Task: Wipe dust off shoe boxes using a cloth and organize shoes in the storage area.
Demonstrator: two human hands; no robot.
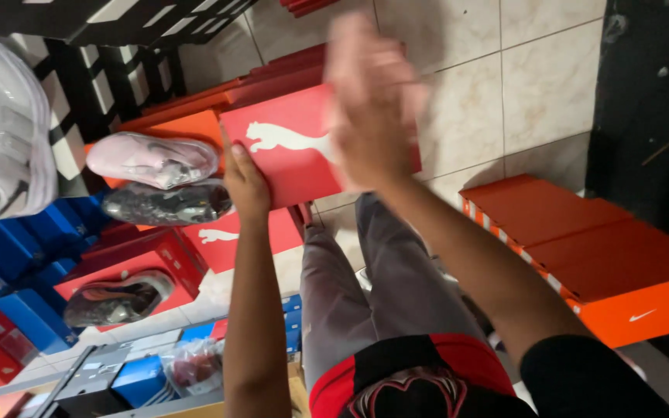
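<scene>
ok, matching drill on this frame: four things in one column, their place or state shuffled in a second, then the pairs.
Things:
1. red box lid
2. pink shoe
3. orange boxes
4. dark shoe

Place or state:
A. stacked on the tiled floor at the right
B. lying inside an open red box, lower left
C. held up between the left hand and the blurred right hand
D. resting on top of an orange box, above a grey shoe

Pairs: 1-C, 2-D, 3-A, 4-B
</scene>
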